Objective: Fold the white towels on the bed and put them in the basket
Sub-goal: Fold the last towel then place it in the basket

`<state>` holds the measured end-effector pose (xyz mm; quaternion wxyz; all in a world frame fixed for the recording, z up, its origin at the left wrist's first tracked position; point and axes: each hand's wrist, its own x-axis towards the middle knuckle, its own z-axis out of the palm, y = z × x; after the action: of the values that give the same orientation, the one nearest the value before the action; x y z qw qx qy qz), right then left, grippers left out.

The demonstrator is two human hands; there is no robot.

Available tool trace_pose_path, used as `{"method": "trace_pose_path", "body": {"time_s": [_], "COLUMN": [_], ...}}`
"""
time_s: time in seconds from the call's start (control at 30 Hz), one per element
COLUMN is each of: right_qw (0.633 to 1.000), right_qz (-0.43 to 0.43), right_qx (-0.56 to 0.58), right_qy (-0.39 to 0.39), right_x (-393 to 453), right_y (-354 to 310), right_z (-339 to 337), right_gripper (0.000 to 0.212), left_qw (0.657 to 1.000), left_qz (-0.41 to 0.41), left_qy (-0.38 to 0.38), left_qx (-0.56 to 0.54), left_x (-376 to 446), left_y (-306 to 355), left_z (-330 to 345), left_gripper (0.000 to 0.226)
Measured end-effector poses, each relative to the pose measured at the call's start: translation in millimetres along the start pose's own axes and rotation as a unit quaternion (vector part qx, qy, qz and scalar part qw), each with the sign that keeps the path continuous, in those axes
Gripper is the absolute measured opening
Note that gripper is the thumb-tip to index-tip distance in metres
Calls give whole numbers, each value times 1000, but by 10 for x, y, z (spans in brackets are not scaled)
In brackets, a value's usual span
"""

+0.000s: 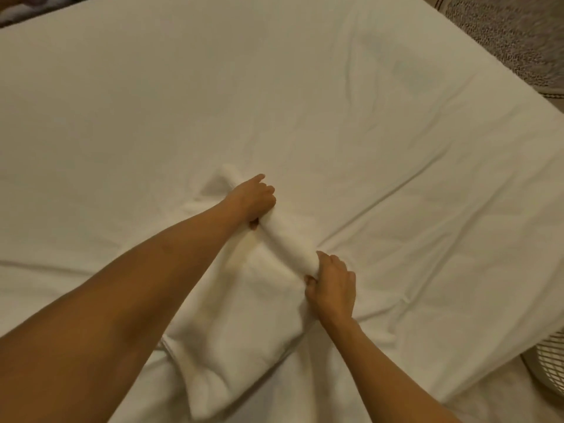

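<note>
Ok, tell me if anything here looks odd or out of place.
One thing: the towel is being rolled, not folded flat. The left hand and right hand grip the two ends of a rolled edge. The bed sheet is creased around it. No basket is in view. Nothing looks spilled or damaged.

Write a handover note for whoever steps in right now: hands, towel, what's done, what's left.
Left hand: grips the far end of the rolled part of the white towel, index finger extended.
Right hand: grips the near end of the same roll.
Towel: on the bed, far part rolled up between the hands, near part lying flat toward the person.
Done: fold or roll of this towel begun.
Left: finish it and put it in the basket, which is not in view. No other towel can be told apart from the white sheet. A fan stands at the bed's right edge.
</note>
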<state>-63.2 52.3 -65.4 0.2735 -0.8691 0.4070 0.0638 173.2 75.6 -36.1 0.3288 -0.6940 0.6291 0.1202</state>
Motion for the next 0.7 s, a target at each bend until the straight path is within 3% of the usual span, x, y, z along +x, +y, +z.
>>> {"method": "trace_pose_path", "body": {"time_s": [0.17,0.37,0.53,0.7], "right_qw": [990,950,939,948], "right_qz": [-66,-128,-191,-212], "right_qx": [-78,-176,-213,-212], "right_qy": [101,223,190,107], "right_x": [505,848,392,-199], "right_y": [-108,-348,-257,-174], "right_z": [-691,-1331,-1038,-500], "right_gripper": [37,27,30,53], "left_qw": [989,947,942,967], "left_qz": [-93,-218,-154,-122], "left_qy": [95,218,277,187], "left_qx": [-69,-95,-115,-122], "left_x": [-97,-256,-670,-1126], "left_y": [-360,-471,-209,194], "left_z": [-347,-552,-13,532], "left_gripper": [32,17,23,47]}}
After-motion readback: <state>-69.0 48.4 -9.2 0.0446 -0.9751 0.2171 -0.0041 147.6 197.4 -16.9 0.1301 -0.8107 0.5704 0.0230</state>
